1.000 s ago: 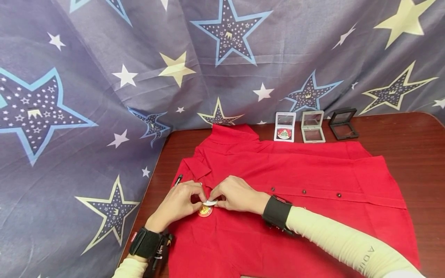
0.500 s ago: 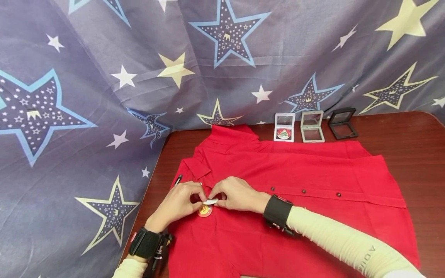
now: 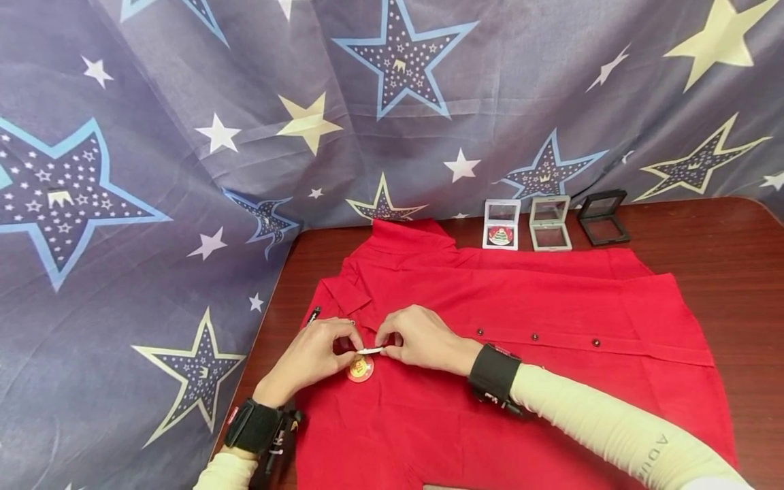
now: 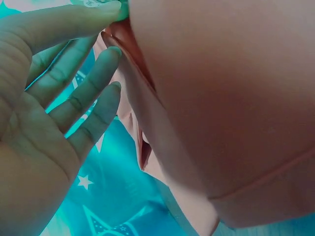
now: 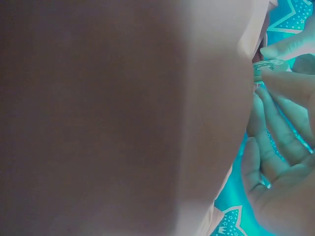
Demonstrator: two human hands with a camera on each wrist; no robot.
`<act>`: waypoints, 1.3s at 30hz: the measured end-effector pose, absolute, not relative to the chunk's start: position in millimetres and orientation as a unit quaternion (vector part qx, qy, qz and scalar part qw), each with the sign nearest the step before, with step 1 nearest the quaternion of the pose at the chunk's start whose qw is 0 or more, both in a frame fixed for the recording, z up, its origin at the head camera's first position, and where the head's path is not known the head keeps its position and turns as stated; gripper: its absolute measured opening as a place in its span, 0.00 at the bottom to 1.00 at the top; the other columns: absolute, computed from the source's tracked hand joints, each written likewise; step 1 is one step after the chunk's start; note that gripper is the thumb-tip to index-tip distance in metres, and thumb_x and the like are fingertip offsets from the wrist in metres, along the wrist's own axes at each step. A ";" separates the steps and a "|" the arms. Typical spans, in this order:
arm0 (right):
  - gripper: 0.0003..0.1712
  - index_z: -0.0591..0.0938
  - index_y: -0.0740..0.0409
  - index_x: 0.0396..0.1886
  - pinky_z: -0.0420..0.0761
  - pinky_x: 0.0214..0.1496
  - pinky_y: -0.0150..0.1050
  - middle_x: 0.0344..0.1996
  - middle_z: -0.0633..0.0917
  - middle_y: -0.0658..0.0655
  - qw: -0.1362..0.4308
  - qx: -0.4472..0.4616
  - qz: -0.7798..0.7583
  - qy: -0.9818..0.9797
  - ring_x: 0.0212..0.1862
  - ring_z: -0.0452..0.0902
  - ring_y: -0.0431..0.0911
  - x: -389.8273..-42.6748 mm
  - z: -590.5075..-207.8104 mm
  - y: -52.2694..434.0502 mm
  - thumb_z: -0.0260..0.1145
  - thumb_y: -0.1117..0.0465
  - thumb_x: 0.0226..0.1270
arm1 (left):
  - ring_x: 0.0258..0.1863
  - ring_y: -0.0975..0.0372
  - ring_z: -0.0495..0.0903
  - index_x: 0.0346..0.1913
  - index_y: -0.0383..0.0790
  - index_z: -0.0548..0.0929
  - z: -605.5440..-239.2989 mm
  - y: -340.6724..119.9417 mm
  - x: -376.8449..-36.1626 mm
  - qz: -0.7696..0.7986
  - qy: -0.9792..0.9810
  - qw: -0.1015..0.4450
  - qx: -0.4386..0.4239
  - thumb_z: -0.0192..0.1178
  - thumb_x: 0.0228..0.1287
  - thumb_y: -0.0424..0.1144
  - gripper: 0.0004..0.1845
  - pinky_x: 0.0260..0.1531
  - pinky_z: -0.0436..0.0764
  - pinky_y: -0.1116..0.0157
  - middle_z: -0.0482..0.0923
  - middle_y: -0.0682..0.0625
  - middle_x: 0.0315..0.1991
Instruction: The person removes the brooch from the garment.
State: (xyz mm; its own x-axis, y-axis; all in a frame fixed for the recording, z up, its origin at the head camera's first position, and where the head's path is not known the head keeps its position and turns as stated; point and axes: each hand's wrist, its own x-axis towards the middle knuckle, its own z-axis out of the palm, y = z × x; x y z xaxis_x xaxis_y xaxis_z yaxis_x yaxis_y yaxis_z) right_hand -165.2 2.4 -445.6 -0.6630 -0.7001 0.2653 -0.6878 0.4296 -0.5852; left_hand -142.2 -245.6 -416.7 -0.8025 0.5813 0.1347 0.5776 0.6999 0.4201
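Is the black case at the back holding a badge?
No, the black case stands open and looks empty; only the white case on the left of the row shows a badge inside.

Head view looks down across table (image 3: 723,231) from above; both wrist views sit tight against shirt (image 3: 520,306), sharing fingers.

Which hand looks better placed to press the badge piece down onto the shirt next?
Probably the right hand: it pinches the silver piece directly above the round badge, as does the left hand.
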 end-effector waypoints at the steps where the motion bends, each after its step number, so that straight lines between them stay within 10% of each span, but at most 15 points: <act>1: 0.05 0.91 0.43 0.36 0.76 0.34 0.27 0.31 0.87 0.39 0.009 -0.410 -0.342 0.845 0.28 0.76 0.29 -165.6 -445.5 2.6 0.78 0.57 0.61 | 0.28 0.66 0.79 0.31 0.55 0.85 -416.3 -245.7 -143.1 0.232 0.920 0.006 0.315 0.76 0.48 0.29 0.16 0.31 0.79 0.67 0.78 0.66 0.27; 39: 0.04 0.90 0.51 0.31 0.80 0.34 0.30 0.23 0.86 0.41 0.097 -0.342 -0.431 0.830 0.28 0.80 0.31 -183.1 -435.6 -2.7 0.75 0.65 0.60 | 0.26 0.69 0.77 0.42 0.52 0.88 -411.7 -248.8 -147.2 0.227 0.932 -0.005 0.282 0.75 0.59 0.37 0.10 0.29 0.76 0.69 0.80 0.66 0.31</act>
